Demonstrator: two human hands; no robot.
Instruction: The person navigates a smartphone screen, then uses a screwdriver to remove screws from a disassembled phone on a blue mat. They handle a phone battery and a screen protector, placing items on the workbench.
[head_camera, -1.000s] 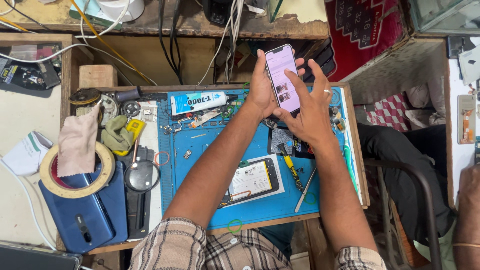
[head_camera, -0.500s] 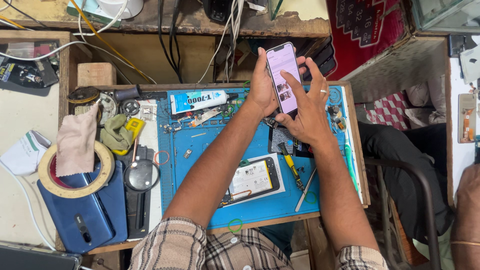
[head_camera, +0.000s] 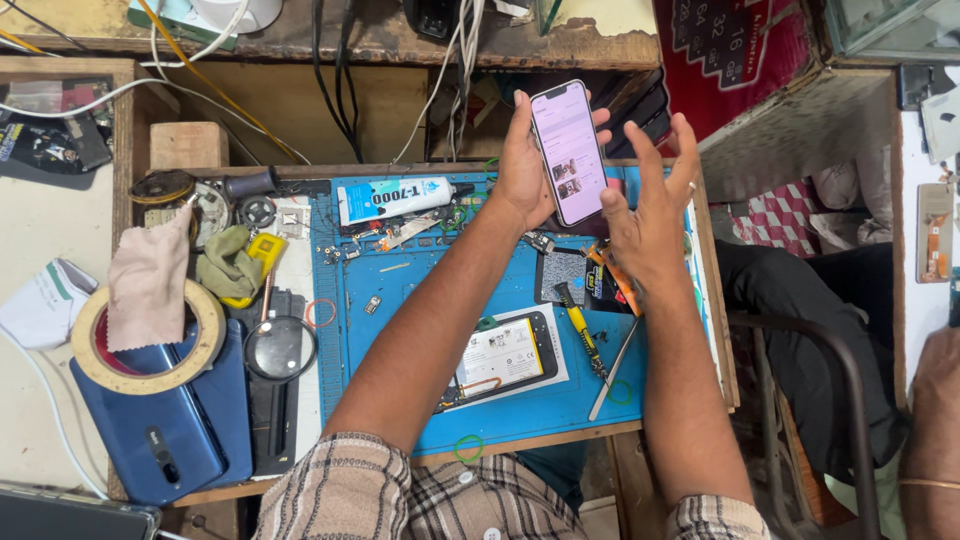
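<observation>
My left hand (head_camera: 527, 165) holds a smartphone (head_camera: 568, 152) upright above the far edge of the blue work mat (head_camera: 400, 300); its screen is lit and faces me. My right hand (head_camera: 652, 215) hovers just to the right of the phone with fingers spread, touching nothing. Below my arms on the mat lies an opened phone (head_camera: 497, 360) with its battery exposed, and a yellow-handled screwdriver (head_camera: 580, 330) beside it.
A glue tube (head_camera: 395, 198) lies at the mat's far edge. Left of the mat are a magnifying glass (head_camera: 278, 350), a tape roll (head_camera: 150, 340) with a pink cloth (head_camera: 148, 280) on it, and a blue phone back (head_camera: 160, 420). Another person's arm (head_camera: 935, 440) is at the right.
My right hand has come off the phone and spread open beside it. My left hand has kept the phone raised, tilted slightly more to the left.
</observation>
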